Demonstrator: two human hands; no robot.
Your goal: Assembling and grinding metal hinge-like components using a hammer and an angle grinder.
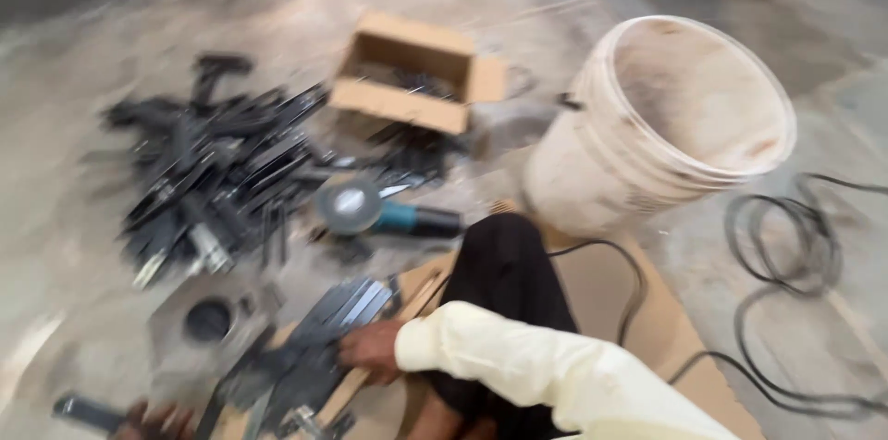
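blurred view: the right hand (370, 350), in a pale sleeve, grips dark metal strips (338, 320) on a wooden board (356, 383); the left hand (157, 421) closes on a dark handle (83, 412). pressing the strips flat seems wise.

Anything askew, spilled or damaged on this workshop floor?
The white bucket is tipped over on its side, its open, stained mouth facing up and right. Dark metal strips lie scattered loosely beside an open cardboard box. The angle grinder lies on the floor, its cable looping untidily.
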